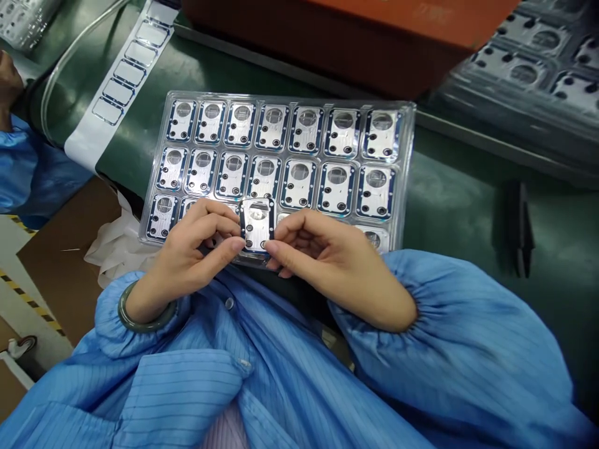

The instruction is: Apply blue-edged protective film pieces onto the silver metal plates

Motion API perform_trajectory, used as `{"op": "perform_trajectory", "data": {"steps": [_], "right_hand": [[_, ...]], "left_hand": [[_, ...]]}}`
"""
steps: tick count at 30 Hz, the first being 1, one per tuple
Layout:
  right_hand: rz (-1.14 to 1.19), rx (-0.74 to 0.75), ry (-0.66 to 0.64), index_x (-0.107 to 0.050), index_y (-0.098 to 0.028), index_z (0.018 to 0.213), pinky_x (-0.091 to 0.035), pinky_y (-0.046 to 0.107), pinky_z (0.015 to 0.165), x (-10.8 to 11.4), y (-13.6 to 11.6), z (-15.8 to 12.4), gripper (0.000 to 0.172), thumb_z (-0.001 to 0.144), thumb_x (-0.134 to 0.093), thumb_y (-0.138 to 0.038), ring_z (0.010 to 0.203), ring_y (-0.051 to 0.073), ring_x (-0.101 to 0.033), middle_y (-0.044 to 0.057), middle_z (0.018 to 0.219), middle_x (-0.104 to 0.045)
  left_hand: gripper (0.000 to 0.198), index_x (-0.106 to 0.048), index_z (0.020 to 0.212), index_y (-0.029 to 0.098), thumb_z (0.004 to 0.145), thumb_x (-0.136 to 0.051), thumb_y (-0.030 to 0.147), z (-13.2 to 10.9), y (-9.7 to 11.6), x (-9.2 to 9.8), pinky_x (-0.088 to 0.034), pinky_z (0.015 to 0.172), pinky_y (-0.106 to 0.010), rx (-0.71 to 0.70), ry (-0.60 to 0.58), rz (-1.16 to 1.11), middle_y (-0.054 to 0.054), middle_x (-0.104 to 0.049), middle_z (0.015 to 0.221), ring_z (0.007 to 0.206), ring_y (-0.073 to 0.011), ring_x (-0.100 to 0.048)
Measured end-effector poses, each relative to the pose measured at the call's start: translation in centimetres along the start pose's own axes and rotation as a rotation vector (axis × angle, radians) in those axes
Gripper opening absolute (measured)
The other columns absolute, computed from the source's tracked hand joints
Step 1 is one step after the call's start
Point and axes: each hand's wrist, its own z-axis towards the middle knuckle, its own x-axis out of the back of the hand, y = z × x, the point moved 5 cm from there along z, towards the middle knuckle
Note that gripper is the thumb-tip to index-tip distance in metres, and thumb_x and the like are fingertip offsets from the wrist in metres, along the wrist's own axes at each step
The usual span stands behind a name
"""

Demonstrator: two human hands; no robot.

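Pinch grip L [194,246] & R [334,259]: plate [258,231]

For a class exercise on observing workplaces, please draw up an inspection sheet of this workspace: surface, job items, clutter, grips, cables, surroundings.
Surface: dark green worktop.
Job items: silvery, blue-edged plate, held at the near side of a clear plastic tray with rows of similar plates.
Clutter: backing strip bearing rectangular frames; black object, identity unclear; orange-red box.
Grips: left grip and right grip pinch the plate's opposite sides.
Cables: pale cable or tube, upper left.
Surroundings: another person's hand; cardboard; yellow-black floor tape.
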Motion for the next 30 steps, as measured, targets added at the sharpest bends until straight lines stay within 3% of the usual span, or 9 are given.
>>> {"op": "perform_trajectory", "data": {"steps": [7, 12, 18, 30], "right_hand": [[-0.001, 0.154, 0.152, -0.055, -0.020, 0.082, -0.056, 0.022, 0.052, 0.2, -0.6, -0.4, 0.013, 0.083, -0.066, -0.025, 0.057, 0.011, -0.066, -0.002, 0.067, -0.064], [-0.042, 0.275, 0.210, -0.054, -0.021, 0.080, -0.054, 0.023, 0.050, 0.7, -0.9, -0.5, 0.013, 0.083, -0.066, -0.023, 0.056, 0.012, -0.066, -0.002, 0.066, -0.062], [-0.141, 0.309, 0.247, -0.058, -0.020, 0.080, -0.053, 0.024, 0.049, 0.9, -0.7, -0.6, 0.013, 0.083, -0.065, -0.029, 0.055, 0.011, -0.061, 0.000, 0.071, -0.063], [-0.128, 0.241, 0.226, -0.059, -0.019, 0.080, -0.052, 0.025, 0.048, 0.8, -0.1, -0.4, 0.018, 0.083, -0.065, -0.036, 0.054, 0.012, -0.059, 0.001, 0.068, -0.063]], "left_hand": [[0.024, -0.061, 0.109, 0.020, 0.086, -0.062, 0.024, -0.7, 0.0, -0.1, -0.055, 0.069, -0.027, -0.066, 0.144, -0.064, -0.008, -0.060, 0.108, 0.085, -0.0137, -0.061], [0.042, -0.051, 0.129, 0.023, 0.088, -0.059, 0.022, -0.6, 0.3, -0.5, -0.058, 0.076, -0.027, 0.123, 0.201, -0.336, -0.007, -0.067, 0.109, 0.081, -0.0130, -0.068], [0.029, -0.058, 0.117, 0.020, 0.090, -0.057, 0.031, 0.6, 0.6, -2.0, -0.061, 0.063, -0.026, 0.295, 0.063, -0.650, -0.002, -0.072, 0.079, 0.067, -0.0152, -0.071], [0.023, -0.062, 0.105, 0.018, 0.089, -0.057, 0.033, 1.0, -0.1, -2.6, -0.061, 0.057, -0.026, 0.383, 0.059, -0.777, -0.002, -0.072, 0.074, 0.062, -0.0154, -0.071]]}}
